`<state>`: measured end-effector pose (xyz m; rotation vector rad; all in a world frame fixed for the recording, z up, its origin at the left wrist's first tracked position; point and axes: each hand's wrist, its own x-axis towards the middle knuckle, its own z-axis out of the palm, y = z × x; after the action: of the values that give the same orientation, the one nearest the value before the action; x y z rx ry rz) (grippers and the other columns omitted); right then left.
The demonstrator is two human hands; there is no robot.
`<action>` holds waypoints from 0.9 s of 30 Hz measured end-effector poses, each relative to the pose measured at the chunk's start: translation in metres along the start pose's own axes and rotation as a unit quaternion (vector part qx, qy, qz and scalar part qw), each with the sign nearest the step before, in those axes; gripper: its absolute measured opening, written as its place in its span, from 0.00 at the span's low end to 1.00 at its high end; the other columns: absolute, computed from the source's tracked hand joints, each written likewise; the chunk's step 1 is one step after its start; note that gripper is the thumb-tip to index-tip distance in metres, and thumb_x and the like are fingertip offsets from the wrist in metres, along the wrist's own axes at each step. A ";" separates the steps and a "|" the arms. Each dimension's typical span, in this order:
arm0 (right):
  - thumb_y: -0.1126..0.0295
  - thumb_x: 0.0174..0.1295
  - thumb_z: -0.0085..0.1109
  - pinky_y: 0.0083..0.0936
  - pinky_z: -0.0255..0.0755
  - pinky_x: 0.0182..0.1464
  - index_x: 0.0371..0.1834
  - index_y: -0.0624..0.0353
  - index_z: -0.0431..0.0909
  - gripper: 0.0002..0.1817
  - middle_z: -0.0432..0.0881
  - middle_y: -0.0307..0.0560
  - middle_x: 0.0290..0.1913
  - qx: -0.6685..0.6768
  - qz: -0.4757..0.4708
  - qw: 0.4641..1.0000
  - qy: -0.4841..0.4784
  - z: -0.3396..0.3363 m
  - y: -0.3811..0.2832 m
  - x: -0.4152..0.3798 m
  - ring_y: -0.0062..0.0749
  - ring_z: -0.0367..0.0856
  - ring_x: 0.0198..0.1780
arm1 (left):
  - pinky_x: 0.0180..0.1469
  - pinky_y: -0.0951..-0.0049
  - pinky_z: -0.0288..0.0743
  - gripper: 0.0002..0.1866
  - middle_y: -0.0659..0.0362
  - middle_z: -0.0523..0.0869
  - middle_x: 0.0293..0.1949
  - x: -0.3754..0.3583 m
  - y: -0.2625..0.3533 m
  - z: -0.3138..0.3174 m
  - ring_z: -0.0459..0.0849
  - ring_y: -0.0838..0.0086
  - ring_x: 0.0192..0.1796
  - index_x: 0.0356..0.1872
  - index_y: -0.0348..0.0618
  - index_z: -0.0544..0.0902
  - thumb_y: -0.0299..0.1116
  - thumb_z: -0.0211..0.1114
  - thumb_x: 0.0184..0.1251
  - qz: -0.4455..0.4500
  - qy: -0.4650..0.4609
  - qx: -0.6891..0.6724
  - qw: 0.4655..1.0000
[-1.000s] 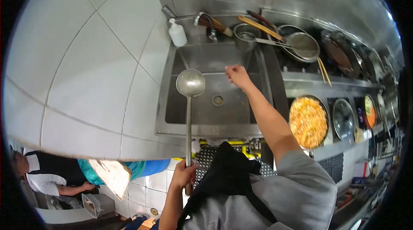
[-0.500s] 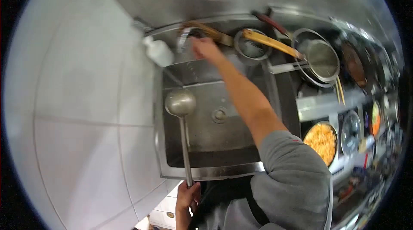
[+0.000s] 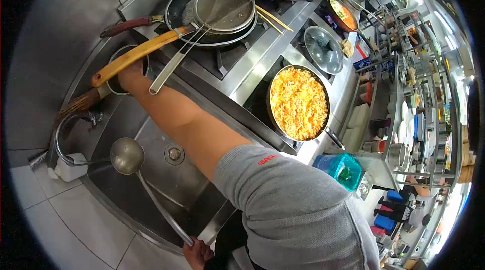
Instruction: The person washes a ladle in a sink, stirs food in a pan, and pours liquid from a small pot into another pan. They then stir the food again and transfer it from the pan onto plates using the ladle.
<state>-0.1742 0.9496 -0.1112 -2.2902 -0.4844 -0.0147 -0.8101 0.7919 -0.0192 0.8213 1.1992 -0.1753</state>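
Observation:
My left hand grips the end of a long metal ladle at the bottom of the view. The ladle's bowl is over the sink, in front of the curved faucet. A thin streak, seemingly water, runs from the faucet towards the bowl. My right hand reaches to a round metal pot behind the sink. The wooden handle of a strainer passes over my right hand, so its fingers are hidden. A bamboo brush lies beside the pot.
A mesh strainer rests on a wok with chopsticks. A pan of fried rice and a glass lid are on the stove. A white bottle stands by the sink corner. People are far right.
My view has turned right towards the stove. My right hand has moved from the faucet to the metal pot. The left hand keeps its hold on the ladle, whose bowl is now nearer the faucet.

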 end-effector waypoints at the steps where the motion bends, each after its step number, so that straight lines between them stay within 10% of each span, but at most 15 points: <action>1: 0.62 0.72 0.48 0.56 0.46 0.77 0.71 0.46 0.71 0.24 0.67 0.52 0.74 0.071 0.010 0.996 0.049 0.030 0.013 0.012 0.56 0.61 0.76 | 0.18 0.73 0.65 0.13 0.60 0.77 0.23 0.013 -0.010 -0.018 0.72 0.76 0.16 0.50 0.45 0.75 0.35 0.66 0.72 -0.005 0.095 0.075 0.993; 4: 0.65 0.68 0.51 0.55 0.54 0.72 0.66 0.53 0.73 0.22 0.75 0.56 0.66 -0.019 -0.033 0.999 -0.013 -0.054 -0.027 -0.017 0.59 0.67 0.71 | 0.19 0.73 0.66 0.10 0.60 0.77 0.24 0.022 -0.021 -0.051 0.71 0.76 0.16 0.49 0.45 0.76 0.36 0.62 0.75 -0.026 -0.023 -0.150 0.988; 8: 0.67 0.52 0.60 0.50 0.68 0.57 0.44 0.62 0.76 0.16 0.79 0.58 0.44 -0.066 -0.281 0.931 0.223 -0.127 -0.086 -0.079 0.51 0.77 0.53 | 0.25 0.73 0.64 0.12 0.63 0.74 0.24 -0.052 0.061 0.052 0.68 0.78 0.22 0.42 0.45 0.74 0.36 0.69 0.69 -0.002 0.064 -0.038 0.997; 11: 0.68 0.51 0.62 0.48 0.72 0.53 0.46 0.63 0.76 0.19 0.81 0.59 0.44 0.062 -0.325 0.937 0.116 -0.126 -0.108 -0.123 0.52 0.79 0.50 | 0.26 0.73 0.64 0.12 0.65 0.73 0.23 -0.047 0.067 0.045 0.68 0.79 0.23 0.38 0.46 0.74 0.35 0.70 0.68 -0.002 0.053 -0.020 0.998; 13: 0.68 0.52 0.62 0.46 0.74 0.52 0.55 0.64 0.75 0.25 0.83 0.61 0.47 0.356 -0.227 0.867 -0.263 -0.106 -0.114 -0.146 0.53 0.82 0.50 | 0.20 0.74 0.66 0.06 0.65 0.74 0.20 -0.023 0.065 0.018 0.70 0.80 0.18 0.36 0.47 0.75 0.33 0.62 0.74 -0.045 -0.030 -0.012 0.998; 15: 0.64 0.56 0.61 0.43 0.76 0.56 0.66 0.63 0.71 0.32 0.81 0.65 0.55 0.215 -0.199 0.893 -0.341 -0.057 -0.089 -0.166 0.54 0.82 0.55 | 0.10 0.78 0.54 0.07 0.65 0.66 0.14 -0.056 0.077 0.072 0.64 0.79 0.11 0.37 0.47 0.71 0.28 0.63 0.70 0.006 0.072 -0.087 0.994; 23: 0.57 0.61 0.65 0.46 0.74 0.59 0.61 0.59 0.74 0.28 0.72 0.60 0.63 0.053 -0.236 0.919 -0.310 0.004 -0.085 -0.272 0.57 0.74 0.62 | 0.15 0.76 0.58 0.11 0.65 0.68 0.18 -0.051 0.071 0.064 0.64 0.80 0.15 0.36 0.47 0.70 0.27 0.67 0.69 -0.056 -0.018 -0.145 0.988; 27: 0.63 0.60 0.64 0.46 0.72 0.61 0.54 0.60 0.80 0.20 0.78 0.59 0.54 -0.080 -0.360 0.804 -0.467 0.018 -0.084 -0.284 0.55 0.75 0.60 | 0.15 0.76 0.60 0.12 0.65 0.69 0.18 -0.049 0.069 0.063 0.66 0.80 0.15 0.36 0.47 0.69 0.28 0.67 0.69 -0.021 -0.015 -0.122 0.992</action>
<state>-0.4690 0.9186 -0.1099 -1.9808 -1.8932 0.7486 -0.7451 0.7855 0.0630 0.5777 1.1840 -0.0734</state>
